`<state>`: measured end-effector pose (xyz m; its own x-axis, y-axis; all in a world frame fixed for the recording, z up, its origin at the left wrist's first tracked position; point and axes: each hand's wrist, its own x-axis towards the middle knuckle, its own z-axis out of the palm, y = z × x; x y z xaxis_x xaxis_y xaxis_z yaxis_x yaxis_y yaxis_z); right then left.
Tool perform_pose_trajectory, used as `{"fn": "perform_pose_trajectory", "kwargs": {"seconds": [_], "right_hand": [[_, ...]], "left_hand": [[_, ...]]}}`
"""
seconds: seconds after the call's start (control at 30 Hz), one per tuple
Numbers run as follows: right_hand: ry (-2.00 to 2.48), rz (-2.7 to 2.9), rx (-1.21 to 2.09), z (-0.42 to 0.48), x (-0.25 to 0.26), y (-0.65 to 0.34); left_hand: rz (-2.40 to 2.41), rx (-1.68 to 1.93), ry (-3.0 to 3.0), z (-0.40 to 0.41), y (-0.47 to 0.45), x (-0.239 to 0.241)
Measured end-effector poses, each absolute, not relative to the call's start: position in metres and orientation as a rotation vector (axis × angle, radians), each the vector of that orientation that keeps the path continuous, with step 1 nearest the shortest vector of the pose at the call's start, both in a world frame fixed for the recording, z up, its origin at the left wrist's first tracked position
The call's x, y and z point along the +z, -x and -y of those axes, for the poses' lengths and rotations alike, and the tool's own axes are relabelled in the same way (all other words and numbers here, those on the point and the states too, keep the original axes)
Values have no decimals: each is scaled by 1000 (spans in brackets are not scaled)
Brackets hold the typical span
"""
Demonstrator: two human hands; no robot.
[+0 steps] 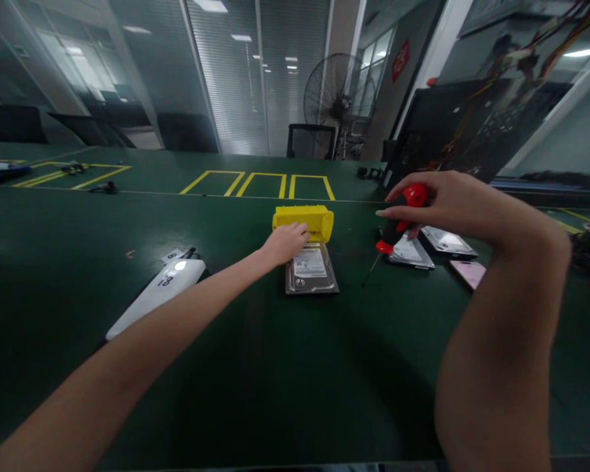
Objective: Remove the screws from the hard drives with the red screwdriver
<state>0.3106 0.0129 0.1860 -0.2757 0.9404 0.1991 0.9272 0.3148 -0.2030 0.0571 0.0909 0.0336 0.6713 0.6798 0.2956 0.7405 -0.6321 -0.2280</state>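
Note:
My left hand [286, 242] reaches into the mouth of a small yellow bin [303, 214], its fingertips hidden or too small to tell whether they pinch anything. Just in front of the bin a hard drive [311, 270] lies flat, label side up, partly under that hand. Raised over the table on the right, my right hand [423, 200] is closed around the red and black handle of a screwdriver [396, 226]. Its thin shaft points down and to the left, with the tip apart from the hard drive.
Two more hard drives, one nearer [410, 253] and one farther [447, 241], lie on the right beside a pink phone-like slab [469, 272]. At left rests a white device marked 18 [160, 295]. A dark monitor [437, 131] stands at back right. Yellow tape squares [263, 175] mark the green table.

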Motion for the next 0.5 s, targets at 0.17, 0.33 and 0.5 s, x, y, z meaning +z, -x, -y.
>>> {"fn": "perform_pose_trajectory", "kwargs": {"seconds": [0.17, 0.33, 0.5], "right_hand": [[1670, 2322, 9, -11, 186, -308], [1637, 2332, 11, -14, 184, -308], [1635, 2323, 67, -15, 184, -307]], "left_hand": [[1546, -366, 2642, -96, -80, 38], [1640, -149, 2703, -118, -85, 38], [1749, 27, 2722, -133, -79, 34]]}}
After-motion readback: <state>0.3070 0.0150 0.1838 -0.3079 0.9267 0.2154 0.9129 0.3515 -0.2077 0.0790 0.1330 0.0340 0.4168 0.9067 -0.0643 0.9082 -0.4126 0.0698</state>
